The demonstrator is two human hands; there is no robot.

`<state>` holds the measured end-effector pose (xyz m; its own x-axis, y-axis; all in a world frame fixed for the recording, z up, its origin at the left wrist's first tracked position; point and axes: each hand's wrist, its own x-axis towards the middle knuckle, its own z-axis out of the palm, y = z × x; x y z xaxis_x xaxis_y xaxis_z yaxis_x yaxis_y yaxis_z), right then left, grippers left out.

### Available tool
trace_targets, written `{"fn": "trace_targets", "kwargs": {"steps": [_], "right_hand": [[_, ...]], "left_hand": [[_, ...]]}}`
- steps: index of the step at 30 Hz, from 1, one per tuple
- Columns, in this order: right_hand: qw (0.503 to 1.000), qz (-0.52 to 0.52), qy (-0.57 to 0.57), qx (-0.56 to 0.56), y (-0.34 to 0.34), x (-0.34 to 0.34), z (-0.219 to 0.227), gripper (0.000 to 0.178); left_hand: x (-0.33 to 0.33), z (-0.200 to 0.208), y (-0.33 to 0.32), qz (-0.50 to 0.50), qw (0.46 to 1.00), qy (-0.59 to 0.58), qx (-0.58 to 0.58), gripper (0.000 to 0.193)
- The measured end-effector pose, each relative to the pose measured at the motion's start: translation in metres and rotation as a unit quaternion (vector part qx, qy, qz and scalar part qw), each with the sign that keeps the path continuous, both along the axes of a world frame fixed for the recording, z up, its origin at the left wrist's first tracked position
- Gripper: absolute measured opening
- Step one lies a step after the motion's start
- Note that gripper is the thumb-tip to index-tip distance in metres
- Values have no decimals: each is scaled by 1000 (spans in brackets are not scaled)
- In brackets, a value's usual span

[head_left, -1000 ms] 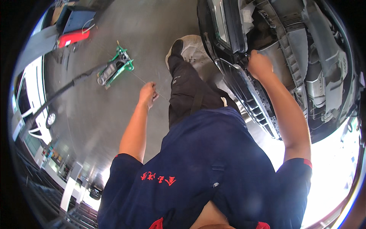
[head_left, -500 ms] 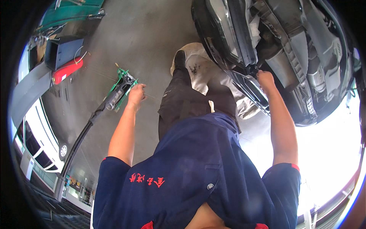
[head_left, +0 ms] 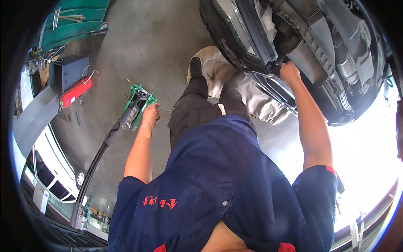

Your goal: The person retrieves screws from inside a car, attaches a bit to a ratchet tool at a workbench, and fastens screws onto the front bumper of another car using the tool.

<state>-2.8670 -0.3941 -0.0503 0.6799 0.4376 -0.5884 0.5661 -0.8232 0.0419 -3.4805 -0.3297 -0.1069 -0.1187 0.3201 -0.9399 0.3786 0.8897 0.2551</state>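
On the left, my left hand (head_left: 151, 115) is closed, fingers curled at the edge of a green metal frame (head_left: 143, 99) with a black and grey mechanism and a long black pole-like part (head_left: 93, 170). Whatever those fingers grip is not clear. Over on the right, my right hand (head_left: 289, 73) is closed at the lower edge of a dark car's front bumper (head_left: 261, 82). Its fingertips are partly hidden against a black part there, so the held thing cannot be made out. The car's underside (head_left: 331, 63) shows beyond that hand.
A red cylinder (head_left: 76, 91) lies beside a dark blue box (head_left: 69, 71) at the left. A crumpled pale cover (head_left: 268, 107) hangs or lies beneath the bumper near my legs. At the far left stand a white car (head_left: 56, 166) and a green cart (head_left: 79, 19).
The whole view has shifted slightly, with the car sitting a little further up and left. Both hands stay at the same places on the green frame and the bumper.
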Motion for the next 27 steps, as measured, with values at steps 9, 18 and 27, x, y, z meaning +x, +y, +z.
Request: {"fn": "trace_targets", "kwargs": {"steps": [9,18,27], "right_hand": [[957,284,-48,24,-5,-5,13,23],[951,292,-97,-3,-5,-12,18,31],[996,42,-27,-79,-1,-5,6,34]], "left_hand": [[19,20,36,7,999,-14,29,24],[22,14,30,-7,998,-45,36,28],[-1,5,18,33,999,-33,11,26]]}}
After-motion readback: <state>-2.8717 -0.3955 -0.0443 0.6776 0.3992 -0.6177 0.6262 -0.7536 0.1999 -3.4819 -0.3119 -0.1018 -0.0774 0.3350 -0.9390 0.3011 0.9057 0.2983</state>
